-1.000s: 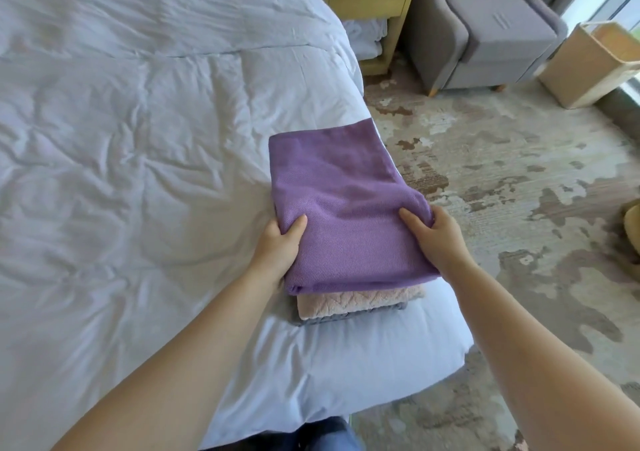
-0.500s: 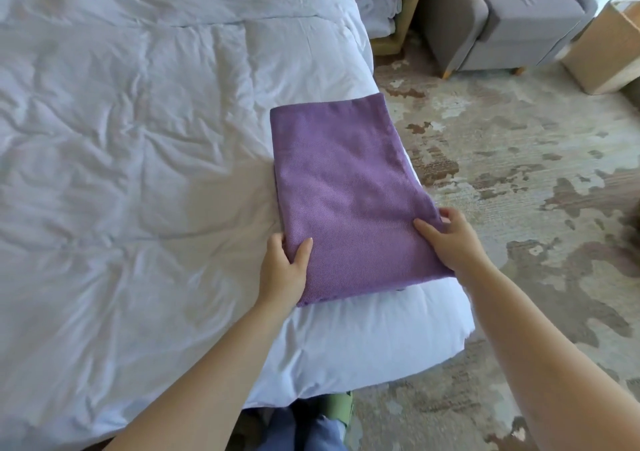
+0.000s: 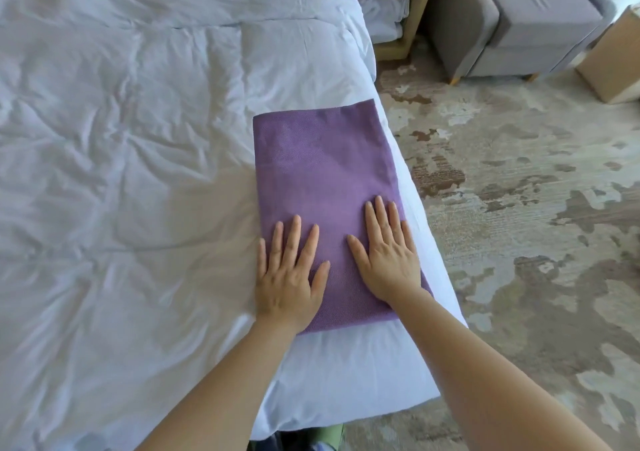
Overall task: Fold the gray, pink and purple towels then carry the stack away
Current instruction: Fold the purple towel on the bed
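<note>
Both hands [image 3: 341,267] lie flat on the purple towel's [image 3: 322,170] near end.

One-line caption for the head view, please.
Left hand and right hand lie flat on the folded purple towel at the edge of the bed.

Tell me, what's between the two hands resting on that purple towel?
Only a bare strip of the purple towel lies between the left hand and the right hand, both flat on it, as the head view shows.
</note>
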The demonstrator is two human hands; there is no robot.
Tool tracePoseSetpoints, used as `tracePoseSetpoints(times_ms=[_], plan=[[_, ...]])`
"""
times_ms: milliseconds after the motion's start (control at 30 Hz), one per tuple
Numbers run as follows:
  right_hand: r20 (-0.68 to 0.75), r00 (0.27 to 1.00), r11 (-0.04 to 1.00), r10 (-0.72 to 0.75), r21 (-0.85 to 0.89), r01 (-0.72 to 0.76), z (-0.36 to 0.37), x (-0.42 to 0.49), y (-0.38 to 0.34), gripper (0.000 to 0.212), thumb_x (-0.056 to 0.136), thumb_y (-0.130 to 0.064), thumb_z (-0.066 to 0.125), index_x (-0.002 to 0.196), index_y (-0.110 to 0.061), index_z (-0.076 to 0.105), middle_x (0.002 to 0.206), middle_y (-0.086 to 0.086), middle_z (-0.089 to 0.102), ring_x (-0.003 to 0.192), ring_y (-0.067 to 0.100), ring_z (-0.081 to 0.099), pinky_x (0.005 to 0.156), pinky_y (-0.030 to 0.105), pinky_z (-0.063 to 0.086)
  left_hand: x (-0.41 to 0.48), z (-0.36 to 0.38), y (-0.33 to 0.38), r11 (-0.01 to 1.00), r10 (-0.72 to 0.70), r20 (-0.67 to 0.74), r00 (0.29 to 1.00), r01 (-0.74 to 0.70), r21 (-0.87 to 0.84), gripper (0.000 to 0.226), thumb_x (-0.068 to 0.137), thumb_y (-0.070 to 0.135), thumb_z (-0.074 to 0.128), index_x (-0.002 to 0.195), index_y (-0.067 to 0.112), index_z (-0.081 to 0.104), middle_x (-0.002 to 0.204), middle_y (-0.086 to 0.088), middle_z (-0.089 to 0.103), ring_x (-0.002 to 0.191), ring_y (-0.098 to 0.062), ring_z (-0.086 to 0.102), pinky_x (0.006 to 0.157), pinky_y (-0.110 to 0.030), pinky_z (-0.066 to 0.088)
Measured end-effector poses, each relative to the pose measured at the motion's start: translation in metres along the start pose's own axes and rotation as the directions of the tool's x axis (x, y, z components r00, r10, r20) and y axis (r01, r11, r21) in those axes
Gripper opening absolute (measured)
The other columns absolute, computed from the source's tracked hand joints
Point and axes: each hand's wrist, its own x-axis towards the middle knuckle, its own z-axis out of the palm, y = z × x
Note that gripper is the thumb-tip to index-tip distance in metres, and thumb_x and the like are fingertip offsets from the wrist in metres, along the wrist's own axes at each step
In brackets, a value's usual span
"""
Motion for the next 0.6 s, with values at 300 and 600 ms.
tracePoseSetpoints(times_ms=[300,600], plan=[[0.012,1.0,0.99,0.019,0.138,-0.02,0.019,0.003,0.018,0.072,0.089,-0.068,0.008,0.15,-0.032,-0.007,0.155,-0.019,-0.016,0.143,0.004,-0.019,0.118,0.029,-0.009,0.004,0.028,-0.007,0.998,0.049,0.037,0.998,-0.05,0.035,0.061,0.093,0.053,0.032,0.147,0.024,0.035,0.157,-0.004,0.024,0.145,-0.028,0.02,0.115,-0.051,0.021],[-0.135,0.989,0.988,-0.066,0.127,0.084,-0.033,0.092,-0.02,0.066,0.097,-0.052,0.027,0.152,-0.025,0.003,0.159,-0.008,-0.005,0.146,0.013,-0.012,0.118,0.03,-0.009,0.114,-0.025,-0.03,0.999,-0.041,0.026,0.999,0.041,0.001,0.067,0.091,0.056,0.014,0.151,0.027,0.016,0.16,0.002,0.008,0.148,-0.024,0.005,0.118,-0.046,0.008]])
